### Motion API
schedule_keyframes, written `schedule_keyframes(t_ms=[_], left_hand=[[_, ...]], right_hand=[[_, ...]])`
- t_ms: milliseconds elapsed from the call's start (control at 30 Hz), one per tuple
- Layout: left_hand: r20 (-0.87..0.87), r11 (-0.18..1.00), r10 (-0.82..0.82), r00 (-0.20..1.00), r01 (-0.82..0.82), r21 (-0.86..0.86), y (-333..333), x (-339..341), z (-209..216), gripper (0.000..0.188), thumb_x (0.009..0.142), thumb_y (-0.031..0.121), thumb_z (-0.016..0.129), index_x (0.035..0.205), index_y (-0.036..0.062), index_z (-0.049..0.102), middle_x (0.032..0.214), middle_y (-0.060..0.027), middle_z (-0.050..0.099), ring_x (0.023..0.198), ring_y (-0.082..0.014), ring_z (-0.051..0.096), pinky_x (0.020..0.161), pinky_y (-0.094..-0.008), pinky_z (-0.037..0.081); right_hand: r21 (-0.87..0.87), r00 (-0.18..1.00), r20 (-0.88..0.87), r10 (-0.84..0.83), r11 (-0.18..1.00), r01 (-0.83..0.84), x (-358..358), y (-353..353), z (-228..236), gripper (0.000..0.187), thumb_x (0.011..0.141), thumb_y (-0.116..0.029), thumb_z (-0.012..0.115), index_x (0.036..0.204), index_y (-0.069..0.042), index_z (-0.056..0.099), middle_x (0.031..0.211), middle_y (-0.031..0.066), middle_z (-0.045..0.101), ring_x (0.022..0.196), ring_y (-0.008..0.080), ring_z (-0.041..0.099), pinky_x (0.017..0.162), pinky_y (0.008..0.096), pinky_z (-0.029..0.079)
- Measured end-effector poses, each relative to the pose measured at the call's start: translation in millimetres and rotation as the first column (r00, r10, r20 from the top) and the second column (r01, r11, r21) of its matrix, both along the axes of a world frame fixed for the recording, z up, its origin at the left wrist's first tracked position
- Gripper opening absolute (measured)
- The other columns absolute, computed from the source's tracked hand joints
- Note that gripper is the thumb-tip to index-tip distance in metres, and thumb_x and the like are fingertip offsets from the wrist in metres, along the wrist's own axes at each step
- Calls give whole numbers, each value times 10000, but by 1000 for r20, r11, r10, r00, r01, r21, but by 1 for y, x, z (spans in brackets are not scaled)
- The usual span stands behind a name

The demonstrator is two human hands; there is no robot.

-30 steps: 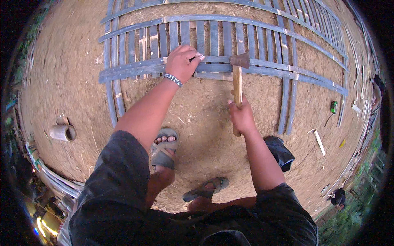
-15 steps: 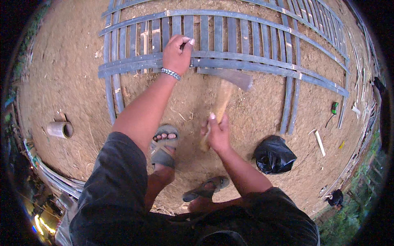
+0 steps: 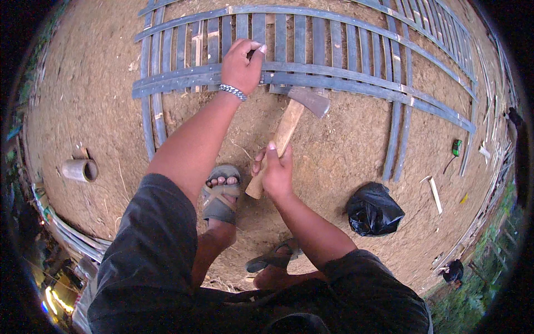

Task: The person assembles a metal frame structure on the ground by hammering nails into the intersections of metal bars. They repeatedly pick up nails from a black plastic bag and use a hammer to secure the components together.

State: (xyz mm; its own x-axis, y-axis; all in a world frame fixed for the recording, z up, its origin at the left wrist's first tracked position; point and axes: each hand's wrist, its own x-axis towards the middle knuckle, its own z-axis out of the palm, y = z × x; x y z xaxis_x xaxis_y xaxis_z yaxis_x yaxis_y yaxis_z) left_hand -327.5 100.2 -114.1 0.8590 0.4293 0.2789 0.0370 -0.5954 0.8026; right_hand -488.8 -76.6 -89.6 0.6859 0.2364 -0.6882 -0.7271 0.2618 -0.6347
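My right hand [image 3: 276, 171] is wrapped round the wooden handle of a hatchet [image 3: 289, 120]. The hatchet's metal head points away from me, close to the near rail of a slatted panel [image 3: 345, 82]. This panel is made of dark blue-grey strips, with many short slats crossing long rails. Over the near double rail, my left hand [image 3: 242, 65] is closed in a pinch, thumb against the curled fingers. Whatever those fingers may hold is too small or hidden to name. A chain bracelet [image 3: 232, 92] circles the left wrist.
Bare earth lies under the panel. A black plastic bag [image 3: 375, 210] sits to my right, with a green tape measure [image 3: 456, 147] and a pale strip [image 3: 434, 195] beyond it. A short hollow tube [image 3: 80, 170] lies at left. My sandalled feet stand behind the panel.
The hatchet and my right hand have moved left and slightly away from me; the hatchet's head, blurred before, now shows sharply. My left hand keeps its pinch over the rail.
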Motion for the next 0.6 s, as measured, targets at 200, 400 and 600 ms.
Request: schedule_keyframes(t_ms=[200,400,600], left_hand=[[-42,1000,16,999,-17,-14,1,0,-1,190,916,194,692,909,4,687,940,-141,669,868,-317,662,796,-396,526],[-58,1000,10,998,-10,7,1,-1,-4,200,913,205,696,924,5,694,953,-145,673,879,-322,662,811,-396,524],[-72,1000,-10,997,10,7,1,-1,1,208,913,215,695,918,7,700,971,-149,681,904,-333,665,826,-396,526]], right_hand=[[45,998,-33,-52,998,53,1,-1,11,162,1084,-230,469,1193,-118,428,830,76,554,574,183,539,515,357,476],[5,1000,-19,12,1000,-12,5,-1,11,185,1080,-225,474,1223,-119,421,838,72,553,579,180,536,512,351,471],[-21,999,-54,1,1000,-2,8,0,14,217,1079,-237,484,1248,-122,412,835,70,551,584,183,544,511,355,469]])
